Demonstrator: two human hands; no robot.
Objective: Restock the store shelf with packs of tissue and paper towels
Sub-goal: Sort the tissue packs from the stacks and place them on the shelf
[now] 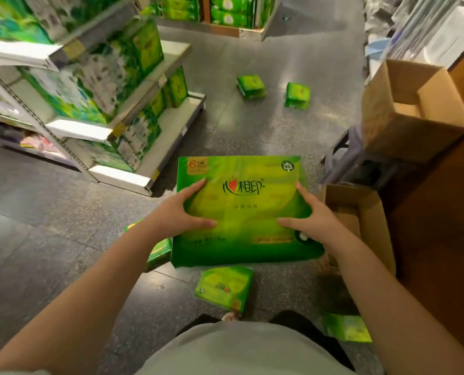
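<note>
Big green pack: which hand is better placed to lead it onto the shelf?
Left. Both hands grip the pack, but the left hand is on the shelf side.

Open cardboard box (412, 109) on stool (352, 158), another box (371, 212) below

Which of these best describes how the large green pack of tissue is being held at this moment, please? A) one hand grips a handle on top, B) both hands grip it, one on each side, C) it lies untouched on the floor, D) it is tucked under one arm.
B: the left hand and the right hand grip opposite sides of the large green pack, thumbs across its front.
</note>
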